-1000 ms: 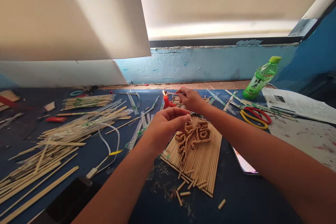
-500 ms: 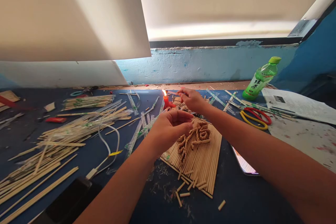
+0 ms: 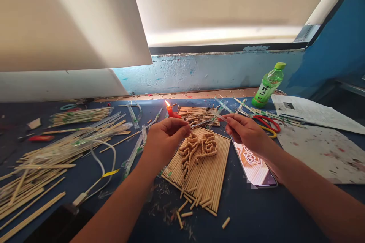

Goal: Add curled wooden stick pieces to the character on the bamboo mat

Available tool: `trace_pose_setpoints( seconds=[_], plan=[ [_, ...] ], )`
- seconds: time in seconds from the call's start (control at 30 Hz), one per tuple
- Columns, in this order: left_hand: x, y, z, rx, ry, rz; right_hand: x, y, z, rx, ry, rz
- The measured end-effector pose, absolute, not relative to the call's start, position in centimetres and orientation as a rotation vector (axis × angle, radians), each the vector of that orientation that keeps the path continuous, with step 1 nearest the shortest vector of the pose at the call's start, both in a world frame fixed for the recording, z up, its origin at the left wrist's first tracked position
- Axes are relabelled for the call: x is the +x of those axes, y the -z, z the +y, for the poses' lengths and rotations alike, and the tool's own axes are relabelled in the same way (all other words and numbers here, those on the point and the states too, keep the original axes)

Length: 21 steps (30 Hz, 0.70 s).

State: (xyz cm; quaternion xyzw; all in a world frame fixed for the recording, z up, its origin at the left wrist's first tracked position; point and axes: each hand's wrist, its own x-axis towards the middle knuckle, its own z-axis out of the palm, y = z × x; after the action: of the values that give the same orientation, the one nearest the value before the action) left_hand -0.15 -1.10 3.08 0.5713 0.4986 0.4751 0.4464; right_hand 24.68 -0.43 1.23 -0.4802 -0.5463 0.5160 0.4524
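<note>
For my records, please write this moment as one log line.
right hand: holds clear stick | left hand: near mat | candle: lit | phone: lit

One head cam, looking forward and down over the bench (image 3: 245, 214)

It's worn on the person's head, so you're peering from above and behind their own left hand (image 3: 165, 138) and right hand (image 3: 248, 131), with the forearms (image 3: 119, 197) coming up from the bottom edge. Tipped down enough that the bench takes the lower half, but level enough to catch the wall (image 3: 205, 70) and blinds (image 3: 228, 3) up top. Pretty wide, too: loose sticks (image 3: 32, 215) at the left edge, paper (image 3: 316, 110) at the right. Forearms sit closest to the lens, the stick mat (image 3: 209, 178) lands below centre, and the bottle (image 3: 269, 85) is farther off toward the back.
</note>
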Motion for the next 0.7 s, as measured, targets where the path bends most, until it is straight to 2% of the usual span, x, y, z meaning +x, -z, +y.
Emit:
trace_pose_setpoints(
  seconds=[0.7],
  plan=[
    [0.7, -3.6, -1.4, 1.373, -1.103, 1.318, 24.0, -0.3, -2.2, -1.172, -1.195, -1.638]
  ],
)
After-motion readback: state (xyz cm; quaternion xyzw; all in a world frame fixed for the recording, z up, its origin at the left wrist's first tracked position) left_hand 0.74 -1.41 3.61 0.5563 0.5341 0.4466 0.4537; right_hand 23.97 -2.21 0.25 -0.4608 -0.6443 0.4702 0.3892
